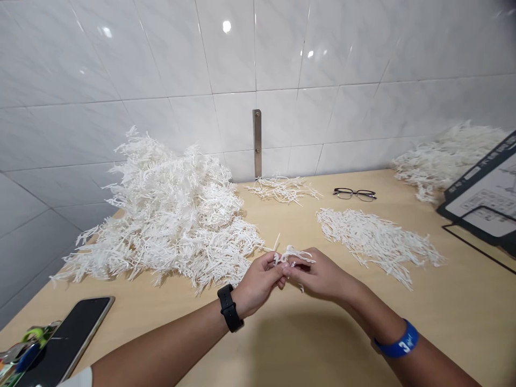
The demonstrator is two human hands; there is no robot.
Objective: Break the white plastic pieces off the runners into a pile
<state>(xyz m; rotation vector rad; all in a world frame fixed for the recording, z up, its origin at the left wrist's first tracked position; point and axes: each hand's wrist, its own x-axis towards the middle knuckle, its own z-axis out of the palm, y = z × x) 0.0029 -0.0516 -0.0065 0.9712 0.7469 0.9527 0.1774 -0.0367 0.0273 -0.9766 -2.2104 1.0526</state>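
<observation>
My left hand (264, 280) and my right hand (319, 274) meet above the middle of the table, fingertips touching. Both are closed in a pinch on a small white branched plastic piece (297, 255), whose thin prongs stick out over the right fingers. Part of it is hidden behind the fingers. Just left of the hands rises a large tangled heap of similar white branched pieces (169, 215). To the right lies a flatter pile of small, loose white pieces (374, 239). Behind the hands is a sparse little pile of thin white branched sticks (284, 189).
Black-framed glasses (355, 194) lie near the back. Another white pile (451, 153) sits at the back right, behind a dark-edged printed board (487, 193) with a black wire. A phone (68, 344) and keys (28, 349) are front left. A metal bracket (257, 142) is on the tiled wall.
</observation>
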